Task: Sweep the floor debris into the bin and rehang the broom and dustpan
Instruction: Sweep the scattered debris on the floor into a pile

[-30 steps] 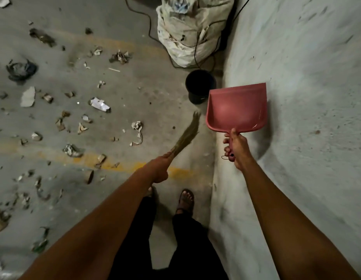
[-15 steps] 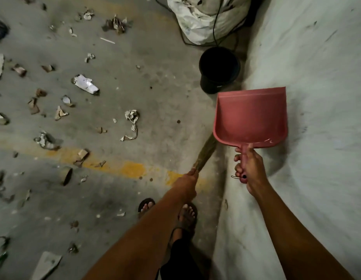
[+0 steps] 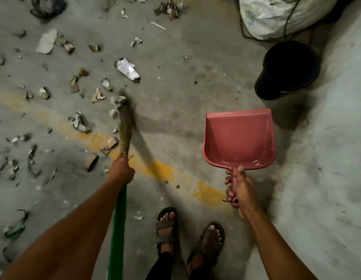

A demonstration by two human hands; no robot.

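My left hand (image 3: 121,171) grips a broom (image 3: 125,128) with a green handle and straw bristles; the bristle tip reaches the floor among the scraps left of centre. In my right hand (image 3: 241,191) I hold the handle of a red dustpan (image 3: 238,140), its empty tray facing up above the floor. A black bin (image 3: 287,70) stands open by the wall at the upper right, beyond the dustpan. Debris (image 3: 128,69) of torn paper and cardboard bits lies scattered over the grey concrete on the left half.
A full white sack (image 3: 276,15) with a black cable over it sits behind the bin. A pale wall (image 3: 337,158) runs along the right. A faded yellow line (image 3: 151,166) crosses the floor. My sandalled feet (image 3: 167,225) stand at the bottom centre.
My view has swung away from the wall toward the floor. The broom has swung left and its tip has come down into the debris. The dustpan has come away from the wall.
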